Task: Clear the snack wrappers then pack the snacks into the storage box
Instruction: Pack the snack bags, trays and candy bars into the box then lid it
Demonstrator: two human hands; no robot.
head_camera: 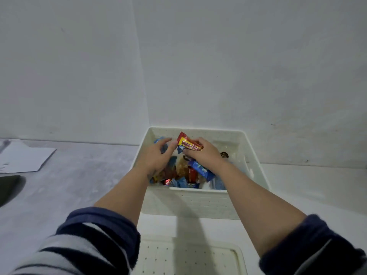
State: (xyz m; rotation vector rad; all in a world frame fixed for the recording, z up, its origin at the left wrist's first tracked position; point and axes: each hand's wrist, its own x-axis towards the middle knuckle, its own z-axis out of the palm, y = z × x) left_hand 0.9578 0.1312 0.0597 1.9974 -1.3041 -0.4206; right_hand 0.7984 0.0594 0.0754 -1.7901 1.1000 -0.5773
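Note:
A cream storage box (198,201) stands against the wall, holding several wrapped snacks (188,171) in blue, red and orange. Both of my hands reach into it. My right hand (204,153) grips a red and yellow snack bar (187,143) above the pile at the back of the box. My left hand (156,155) hovers beside the bar with fingers relaxed, its fingertips close to the bar's left end and above a blue packet (159,140). A small dark-labelled packet (224,155) lies at the box's right side.
The box's perforated cream lid (188,257) lies flat in front of the box near me. White papers (23,157) and a dark object (10,187) sit at the far left on the grey counter (79,175). Walls meet in a corner behind the box.

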